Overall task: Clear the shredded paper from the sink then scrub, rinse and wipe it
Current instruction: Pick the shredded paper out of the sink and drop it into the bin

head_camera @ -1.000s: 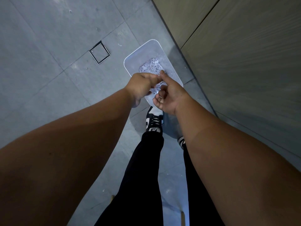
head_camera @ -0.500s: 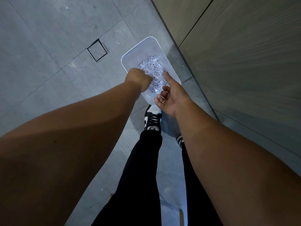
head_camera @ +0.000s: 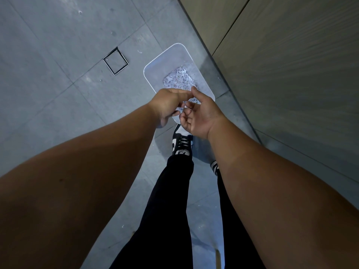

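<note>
Left hand (head_camera: 169, 105) meets right hand (head_camera: 202, 115) at the fingertips. The left fingers are bent inward; whether they pinch scraps cannot be told. The right palm is up, fingers loosely curled. Advised: brush off clinging scraps squarely above the bin (head_camera: 174, 55) below, which holds the shredded paper (head_camera: 178, 78). Sink not in view.
</note>
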Action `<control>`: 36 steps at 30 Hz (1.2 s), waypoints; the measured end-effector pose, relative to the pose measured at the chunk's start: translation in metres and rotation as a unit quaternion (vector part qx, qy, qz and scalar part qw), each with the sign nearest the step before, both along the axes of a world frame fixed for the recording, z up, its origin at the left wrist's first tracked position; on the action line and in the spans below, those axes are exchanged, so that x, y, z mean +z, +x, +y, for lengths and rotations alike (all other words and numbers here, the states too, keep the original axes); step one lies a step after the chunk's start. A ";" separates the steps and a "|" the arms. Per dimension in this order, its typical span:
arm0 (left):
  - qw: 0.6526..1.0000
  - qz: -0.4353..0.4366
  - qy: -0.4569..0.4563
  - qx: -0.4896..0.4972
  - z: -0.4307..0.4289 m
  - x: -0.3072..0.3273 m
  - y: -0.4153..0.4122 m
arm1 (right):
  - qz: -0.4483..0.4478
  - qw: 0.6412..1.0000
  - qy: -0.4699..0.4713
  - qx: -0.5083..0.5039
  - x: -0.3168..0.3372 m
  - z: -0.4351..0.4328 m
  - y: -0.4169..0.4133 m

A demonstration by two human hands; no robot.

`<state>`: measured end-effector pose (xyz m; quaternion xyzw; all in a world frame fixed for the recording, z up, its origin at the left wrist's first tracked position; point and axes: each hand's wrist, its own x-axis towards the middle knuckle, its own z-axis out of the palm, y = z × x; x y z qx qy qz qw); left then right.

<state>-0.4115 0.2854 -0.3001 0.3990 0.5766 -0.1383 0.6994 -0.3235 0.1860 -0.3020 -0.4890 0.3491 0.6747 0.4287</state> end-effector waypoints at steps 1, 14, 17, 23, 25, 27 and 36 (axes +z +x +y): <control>1.000 0.006 0.009 0.000 0.000 0.001 0.000 | 0.005 1.000 0.000 -0.001 0.001 -0.001 0.001; 0.950 0.171 0.253 -0.065 0.017 -0.014 0.009 | -0.012 0.999 -0.028 -0.036 0.000 -0.016 -0.004; 0.952 0.184 0.210 -0.123 0.016 -0.012 0.008 | -0.025 0.998 -0.039 -0.050 -0.001 -0.017 -0.003; 0.959 0.146 0.215 -0.115 0.014 -0.015 -0.005 | -0.056 0.996 -0.046 -0.043 -0.001 -0.015 0.001; 0.970 0.126 0.194 -0.073 0.013 -0.011 -0.009 | -0.070 0.996 -0.051 -0.032 0.000 -0.014 0.004; 0.978 0.101 0.168 -0.075 0.012 -0.002 -0.013 | -0.090 0.994 -0.055 -0.017 0.007 -0.015 0.007; 0.923 0.001 0.240 -0.301 0.012 0.112 -0.013 | -0.200 0.978 -0.015 0.048 0.102 -0.026 0.027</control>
